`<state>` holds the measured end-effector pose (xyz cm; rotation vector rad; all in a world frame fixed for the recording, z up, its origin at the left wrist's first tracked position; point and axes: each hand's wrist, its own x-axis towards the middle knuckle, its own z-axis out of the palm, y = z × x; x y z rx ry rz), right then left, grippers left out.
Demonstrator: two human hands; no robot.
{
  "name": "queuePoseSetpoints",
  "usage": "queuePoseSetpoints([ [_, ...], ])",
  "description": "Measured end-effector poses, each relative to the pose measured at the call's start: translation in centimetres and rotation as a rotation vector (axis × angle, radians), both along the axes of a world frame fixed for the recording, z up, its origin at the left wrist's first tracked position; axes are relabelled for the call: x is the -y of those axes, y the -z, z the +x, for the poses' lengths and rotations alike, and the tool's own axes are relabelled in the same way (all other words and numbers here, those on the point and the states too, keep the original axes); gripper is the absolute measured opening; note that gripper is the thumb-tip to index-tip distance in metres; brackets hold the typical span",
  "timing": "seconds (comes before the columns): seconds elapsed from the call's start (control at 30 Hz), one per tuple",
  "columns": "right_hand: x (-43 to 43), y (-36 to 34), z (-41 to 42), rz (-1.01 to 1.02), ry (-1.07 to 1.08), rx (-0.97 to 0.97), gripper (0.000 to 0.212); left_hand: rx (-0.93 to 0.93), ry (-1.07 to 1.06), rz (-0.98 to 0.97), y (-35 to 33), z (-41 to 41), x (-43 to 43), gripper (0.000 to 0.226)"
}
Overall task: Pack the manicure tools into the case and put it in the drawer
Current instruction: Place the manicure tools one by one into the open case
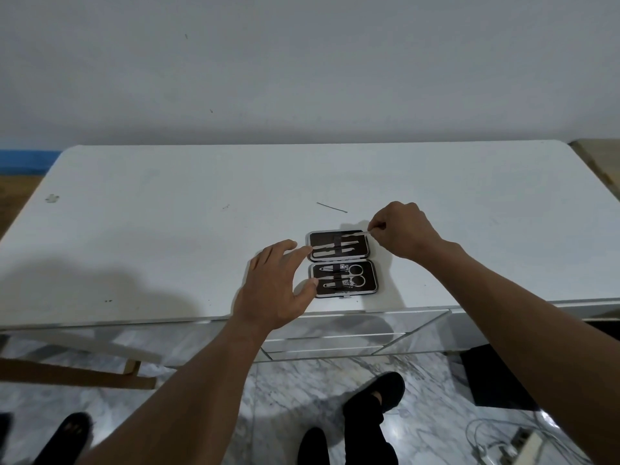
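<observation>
Packing step in hand. Thin tool (356, 233) pinched by right hand (407, 231), fed under case (340, 263) strap. Left hand (273, 286) open, bracing case. Loose pick (331, 207) judged next.

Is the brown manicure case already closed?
No, the brown manicure case lies open flat on the white table, both halves showing metal tools under their straps.

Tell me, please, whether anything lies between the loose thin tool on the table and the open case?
Nothing visible does: only bare white table lies between the thin tool and the case. The right hand, beside that path, holds another tool at the case's far edge.
</observation>
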<state>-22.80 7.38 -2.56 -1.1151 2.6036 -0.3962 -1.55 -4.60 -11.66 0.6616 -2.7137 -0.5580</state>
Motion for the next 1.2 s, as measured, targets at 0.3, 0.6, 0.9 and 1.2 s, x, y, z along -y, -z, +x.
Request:
queuePoseSetpoints([
  [0.3, 0.9, 0.6, 0.3, 0.003, -0.058, -0.007, 0.029, 0.008, -0.004, -0.003, -0.1, 0.0, 0.0, 0.056],
  [0.6, 2.0, 2.4, 1.1, 0.032, -0.164, -0.083, 0.028, -0.008, -0.008, -0.003, -0.2, 0.0, -0.1, 0.056],
  [0.9, 2.6, 3.2, 1.9, 0.027, -0.241, -0.171, 0.025, -0.001, -0.010, -0.003, 0.0, 0.0, 0.0, 0.056],
  [1.2, 2.8, 3.6, 1.4, -0.008, -0.165, -0.047, 0.023, -0.001, -0.009, 0.001, -0.2, 0.0, -0.1, 0.055],
])
